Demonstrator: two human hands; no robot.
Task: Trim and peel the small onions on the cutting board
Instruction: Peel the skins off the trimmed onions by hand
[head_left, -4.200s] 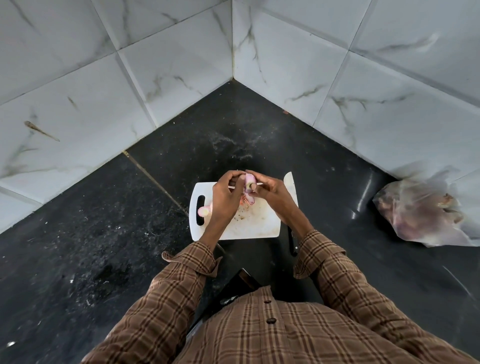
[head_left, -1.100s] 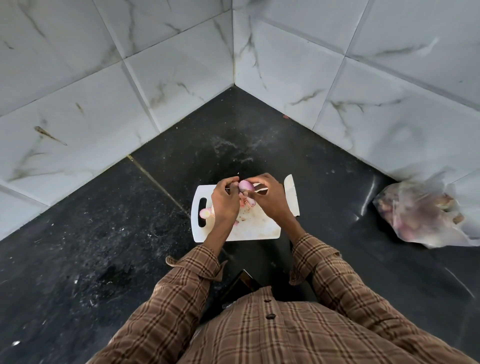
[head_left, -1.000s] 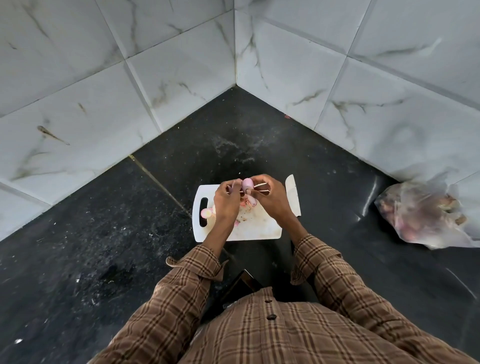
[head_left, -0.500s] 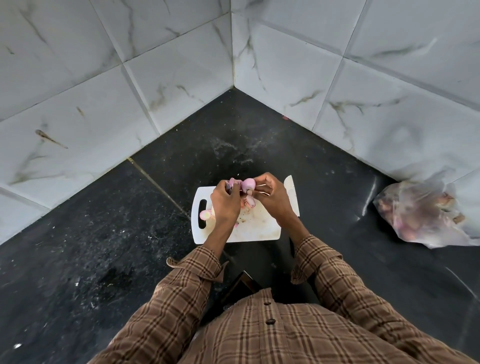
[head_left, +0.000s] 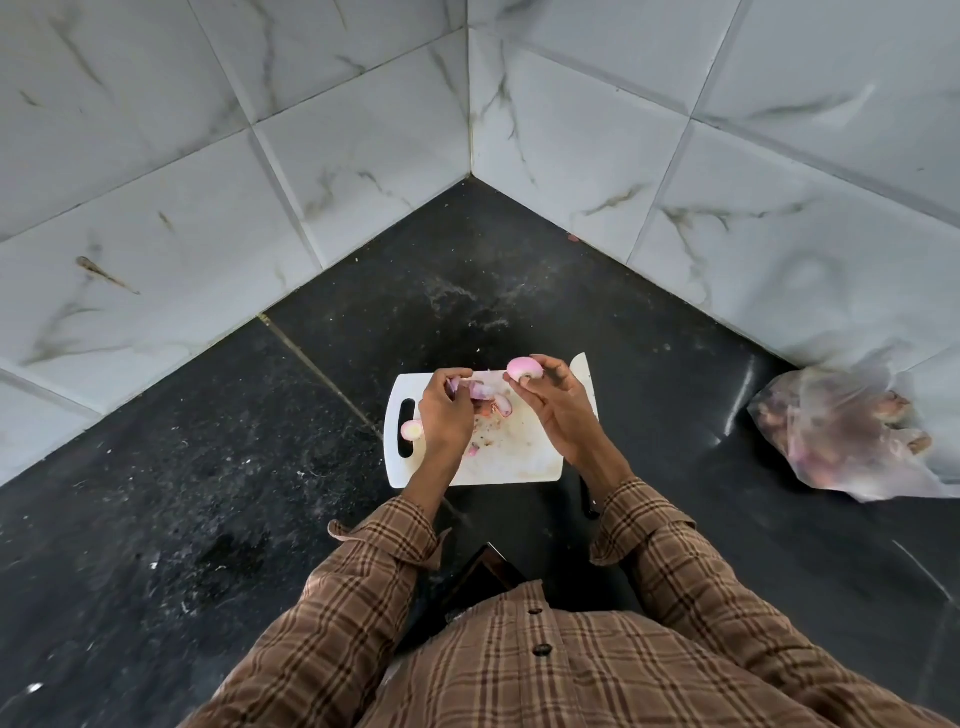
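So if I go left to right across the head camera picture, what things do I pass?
Small peeled onion by the board's handle slot → left hand holding purple onion skin → pink peeled onion in the right hand's fingertips → clear plastic bag of onions.

Soft, even daylight. The black counter shines with small white glints. The walls bend at the edges. Everything looks sharp.
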